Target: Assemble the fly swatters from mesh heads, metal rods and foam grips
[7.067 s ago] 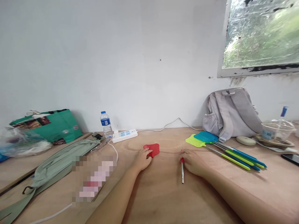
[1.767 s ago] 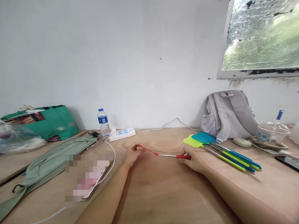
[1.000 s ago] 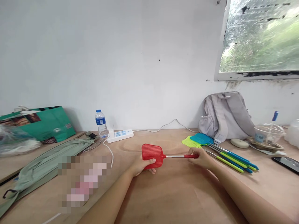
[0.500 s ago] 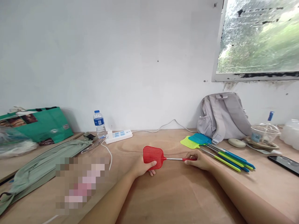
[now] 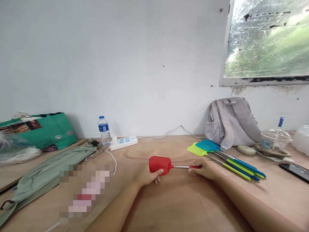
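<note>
A red fly swatter (image 5: pixel 160 163) is held crosswise between my two hands, above the wooden table. My left hand (image 5: pixel 150 175) pinches the mesh head at its lower left, thumb on the front face and fingers behind. The red handle is in the closed fingers of my right hand (image 5: pixel 204 169), with a short metal shaft showing between handle and head. Right of that hand lies a pile of several other fly swatters (image 5: pixel 231 162), with blue (image 5: pixel 208 145) and yellow-green (image 5: pixel 196 149) mesh heads and matching handles.
Behind the pile a grey backpack (image 5: pixel 234 124) leans on the wall. A plastic cup (image 5: pixel 275 140) and a phone (image 5: pixel 295 170) lie far right. Leftward are a water bottle (image 5: pixel 104 130), a power strip (image 5: pixel 124 142), a folded green cloth item (image 5: pixel 53 169) and a green bag (image 5: pixel 53 132).
The swatter head has tilted back and looks flatter, and sits slightly lower in view. Both hands keep their hold. The whole view has shifted slightly.
</note>
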A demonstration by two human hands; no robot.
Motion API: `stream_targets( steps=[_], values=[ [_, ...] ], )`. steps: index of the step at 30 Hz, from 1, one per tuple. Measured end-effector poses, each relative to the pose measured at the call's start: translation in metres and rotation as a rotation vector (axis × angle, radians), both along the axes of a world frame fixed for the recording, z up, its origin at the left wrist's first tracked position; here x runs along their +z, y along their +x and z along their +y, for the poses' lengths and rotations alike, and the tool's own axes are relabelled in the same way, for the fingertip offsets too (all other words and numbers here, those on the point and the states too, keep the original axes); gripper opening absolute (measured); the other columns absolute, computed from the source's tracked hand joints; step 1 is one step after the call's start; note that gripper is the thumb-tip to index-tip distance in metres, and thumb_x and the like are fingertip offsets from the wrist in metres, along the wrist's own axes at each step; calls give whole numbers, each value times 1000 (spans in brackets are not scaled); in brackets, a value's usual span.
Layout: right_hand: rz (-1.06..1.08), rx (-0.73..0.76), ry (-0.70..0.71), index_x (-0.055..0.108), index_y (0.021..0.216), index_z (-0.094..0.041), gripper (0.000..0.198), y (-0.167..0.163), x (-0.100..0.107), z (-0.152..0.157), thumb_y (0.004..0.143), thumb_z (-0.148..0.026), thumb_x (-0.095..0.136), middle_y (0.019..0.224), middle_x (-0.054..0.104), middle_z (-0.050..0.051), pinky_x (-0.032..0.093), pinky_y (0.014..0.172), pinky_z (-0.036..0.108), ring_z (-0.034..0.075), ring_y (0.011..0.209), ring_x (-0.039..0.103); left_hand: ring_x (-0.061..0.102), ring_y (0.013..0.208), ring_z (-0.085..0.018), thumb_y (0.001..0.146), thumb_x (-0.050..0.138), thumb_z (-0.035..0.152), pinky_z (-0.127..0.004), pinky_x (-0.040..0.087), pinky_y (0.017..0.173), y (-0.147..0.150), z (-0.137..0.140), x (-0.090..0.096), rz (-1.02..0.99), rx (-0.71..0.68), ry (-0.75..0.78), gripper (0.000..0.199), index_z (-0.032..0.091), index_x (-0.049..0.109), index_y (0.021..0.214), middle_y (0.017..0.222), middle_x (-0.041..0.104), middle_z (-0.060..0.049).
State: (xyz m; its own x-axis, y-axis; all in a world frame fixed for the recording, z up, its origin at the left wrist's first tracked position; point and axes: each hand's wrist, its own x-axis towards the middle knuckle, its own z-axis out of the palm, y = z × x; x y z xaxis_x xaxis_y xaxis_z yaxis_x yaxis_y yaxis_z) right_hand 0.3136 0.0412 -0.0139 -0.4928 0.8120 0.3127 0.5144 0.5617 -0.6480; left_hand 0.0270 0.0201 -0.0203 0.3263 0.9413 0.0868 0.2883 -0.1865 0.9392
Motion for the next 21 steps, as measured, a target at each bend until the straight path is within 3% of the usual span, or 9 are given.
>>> stream_targets(
  steps=[7, 21],
  values=[
    [-13, 11, -23, 49, 45, -17, 37, 0, 3, -1, 72, -43, 53, 47, 45, -3, 29, 47, 22, 10, 48, 38, 52, 40, -10, 67, 59, 45, -20, 41, 44, -1, 2, 1, 7, -5, -27, 33, 13, 57, 73, 48, 59, 0],
    [-24, 109, -203, 43, 45, -16, 42, -4, 10, -7, 75, -45, 48, 43, 32, -5, 16, 41, 22, 6, 42, 24, 50, 43, -9, 66, 60, 44, -20, 40, 46, -3, 1, 3, 53, 11, -28, 30, 14, 60, 67, 51, 59, 0]
  ],
)
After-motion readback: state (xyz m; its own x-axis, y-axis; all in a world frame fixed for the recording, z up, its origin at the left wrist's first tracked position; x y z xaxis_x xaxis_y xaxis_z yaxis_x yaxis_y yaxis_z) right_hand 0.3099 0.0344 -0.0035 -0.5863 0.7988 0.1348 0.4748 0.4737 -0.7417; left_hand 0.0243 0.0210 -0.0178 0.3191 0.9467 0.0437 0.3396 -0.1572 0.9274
